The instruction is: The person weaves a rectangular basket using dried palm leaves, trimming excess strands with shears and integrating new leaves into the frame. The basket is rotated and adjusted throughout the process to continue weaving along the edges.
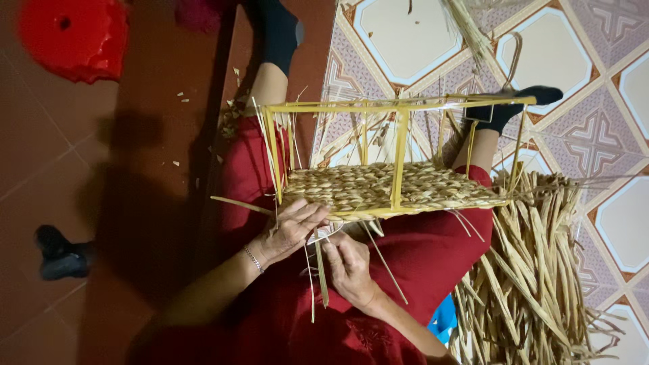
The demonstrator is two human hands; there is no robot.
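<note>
Seated person, red clothing, works with a half-woven basket (385, 188) resting across the lap. Basket: yellow stick frame, woven straw panel along its near side. Left hand (292, 226) lies flat against the panel's near left edge, fingers spread and pressing on the weave, a bracelet at the wrist. Right hand (348, 263) sits just below and to the right of the left hand, fingers curled narrow around loose straw strands (319, 274) that hang down from the basket's lower edge. Basket thus lies directly beyond both hands, touching the left one. Pile of dried straw (534, 270) on the patterned tile floor (595, 135), well to the right of the right hand. Red plastic stool (74, 37) far beyond the left hand.
</note>
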